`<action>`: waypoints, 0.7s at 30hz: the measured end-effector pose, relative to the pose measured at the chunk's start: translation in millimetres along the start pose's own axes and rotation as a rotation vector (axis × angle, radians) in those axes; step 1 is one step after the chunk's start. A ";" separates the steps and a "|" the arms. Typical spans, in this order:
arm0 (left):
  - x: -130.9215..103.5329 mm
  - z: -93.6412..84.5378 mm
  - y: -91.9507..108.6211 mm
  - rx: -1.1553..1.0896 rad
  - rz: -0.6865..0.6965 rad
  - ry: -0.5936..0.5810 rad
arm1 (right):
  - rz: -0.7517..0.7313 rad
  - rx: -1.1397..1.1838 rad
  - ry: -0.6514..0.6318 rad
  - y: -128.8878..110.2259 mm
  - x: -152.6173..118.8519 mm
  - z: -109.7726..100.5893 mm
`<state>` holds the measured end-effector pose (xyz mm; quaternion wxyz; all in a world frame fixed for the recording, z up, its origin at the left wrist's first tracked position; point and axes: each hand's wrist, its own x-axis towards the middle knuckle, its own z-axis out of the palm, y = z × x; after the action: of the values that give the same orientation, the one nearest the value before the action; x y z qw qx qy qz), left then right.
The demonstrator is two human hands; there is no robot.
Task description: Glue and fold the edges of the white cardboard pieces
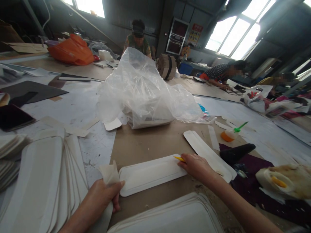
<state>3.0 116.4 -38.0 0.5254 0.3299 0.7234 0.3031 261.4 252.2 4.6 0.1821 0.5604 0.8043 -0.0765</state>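
Note:
A long pale panel with rounded corners lies across the brown board in front of me, a thin line running inside its edge. My left hand is closed round a thin whitish sheet that sticks up above the fingers. Its thumb reaches the panel's left end. Over the panel's right end, my right hand pinches a thin yellow tool, whose tip points left; the rest of the tool is hidden in the fingers. Another pair of pale panels lies to the right of this hand.
Stacked pale panels stand at left and near front. A large clear plastic bag is ahead. On the right are an orange-filled bottle, a black tool and a crusted white tub. Several people work beyond.

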 end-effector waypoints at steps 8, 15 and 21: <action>3.7 -1.7 -3.7 0.084 0.025 -0.037 | 0.024 0.080 0.061 6.5 2.0 5.6; 3.4 3.9 -7.4 -0.016 0.010 0.039 | 0.076 0.291 0.155 24.4 -6.2 9.5; 1.0 3.2 -6.9 -0.018 0.018 0.019 | 0.056 0.492 0.196 23.4 -17.2 4.6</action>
<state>4.8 113.3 -44.8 0.5188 0.3288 0.7225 0.3174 289.3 244.1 8.7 -0.0362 0.6145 0.7595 -0.2102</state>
